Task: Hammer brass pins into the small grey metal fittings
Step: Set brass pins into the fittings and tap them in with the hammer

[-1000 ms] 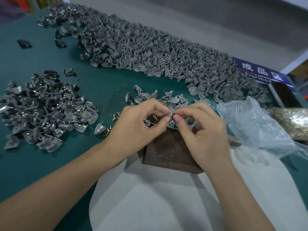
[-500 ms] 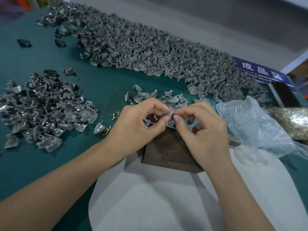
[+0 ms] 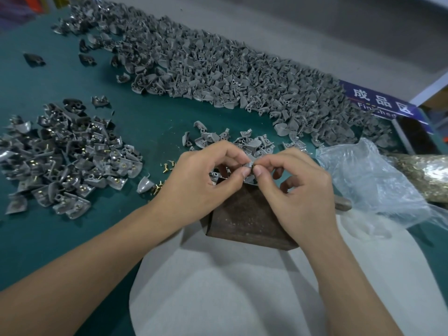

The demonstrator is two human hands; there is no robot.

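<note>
Two hands, both mine, meet over the middle of the green tabletop [image 3: 150, 117]. Left hand [image 3: 201, 183] and right hand [image 3: 298, 192] pinch one small grey fitting [image 3: 249, 164] between thumbs and forefingers, the other fingers curled in. It sits just above the far edge of the one dark rusty block [image 3: 247, 221]. Whether a pin is already in it, I can't tell; my fingertips cover most of it.

Three groups of fittings, none countable. One long heap [image 3: 218, 69] runs along the far side, far too many to number. One pile on the left [image 3: 60, 161] shows brass spots on many pieces. One small cluster [image 3: 225, 139] lies just past my hands, partly hidden by my fingers.

A few loose brass pins [image 3: 169, 164] lie left of my left hand; I make out roughly half a dozen, and some may be under the hand.

One clear plastic bag [image 3: 363, 173] lies crumpled on the right, with a second bag of glinting brass-coloured bits [image 3: 426, 173] cut off by the frame edge. One brown handle end [image 3: 343, 204] pokes out beside my right hand; the rest is hidden. One white sheet [image 3: 230, 287] lies under the block. One blue sign [image 3: 380, 105] reads partly; heap pieces cover its lower letters.
</note>
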